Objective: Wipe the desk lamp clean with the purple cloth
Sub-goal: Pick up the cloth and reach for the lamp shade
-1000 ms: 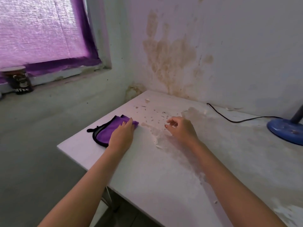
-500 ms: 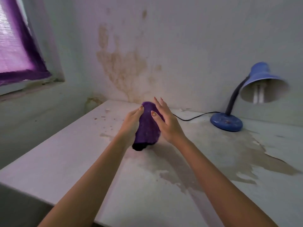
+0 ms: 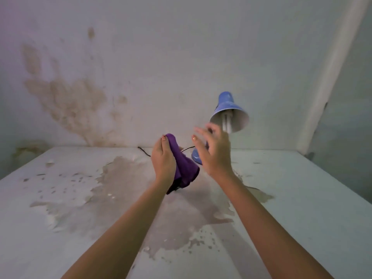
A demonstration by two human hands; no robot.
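Can't see desk lamp point(image 3: 229, 110) neck or most of base behind right hand point(image 3: 216, 156). Can't resolve its fingers point(image 3: 201, 132), motion-blurred. Losing part of purple cloth point(image 3: 186, 167) behind left hand point(image 3: 163, 161), cord point(image 3: 144, 151) middle too.

The cloth point(image 3: 186, 170) in my left hand point(image 3: 163, 160) is soft, matt fabric. The shade of the lamp point(image 3: 227, 106) is smooth and a little glossy; metal or plastic, I cannot tell. The table point(image 3: 312, 208) has a white coating peeling to rough, dull patches; the wall point(image 3: 181, 57) is matt.
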